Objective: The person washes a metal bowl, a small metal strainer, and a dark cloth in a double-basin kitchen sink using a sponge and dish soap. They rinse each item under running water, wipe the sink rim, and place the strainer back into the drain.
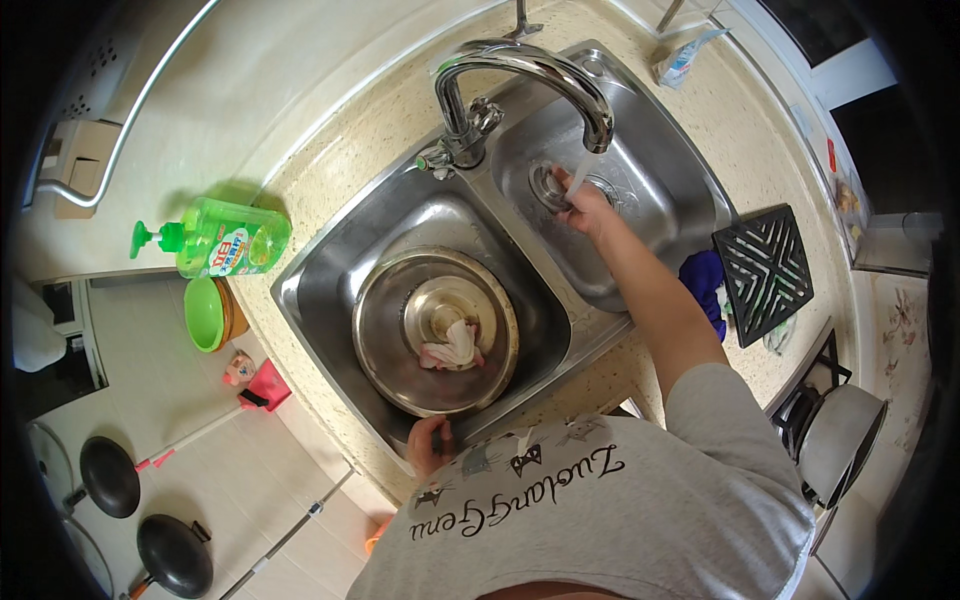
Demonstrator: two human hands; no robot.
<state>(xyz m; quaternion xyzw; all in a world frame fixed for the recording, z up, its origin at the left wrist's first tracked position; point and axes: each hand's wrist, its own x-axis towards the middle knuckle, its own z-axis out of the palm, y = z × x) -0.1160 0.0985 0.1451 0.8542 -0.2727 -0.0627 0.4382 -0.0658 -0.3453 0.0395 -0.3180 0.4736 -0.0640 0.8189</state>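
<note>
My right hand (586, 208) reaches into the right basin (656, 169) of a stainless steel sink and grips a small round metal piece (546, 187), possibly a drain strainer. Water runs from the chrome faucet (598, 135) onto this hand. A drain opening shows just beyond it. My left hand (430, 448) is at the sink's front edge with fingers bent and nothing visible in them; the shirt hides part of it. Close by, in the left basin (442, 214), sits a round metal bowl (386, 360) with a crumpled whitish-pink cloth or wad (455, 349) inside.
A green pump bottle of dish soap (232, 236) lies at the counter's left. Right of the sink are a dark blue cloth (703, 285), a black slotted rack (765, 274) and a pot (840, 446) on the stove. Pans (174, 555) appear lower left.
</note>
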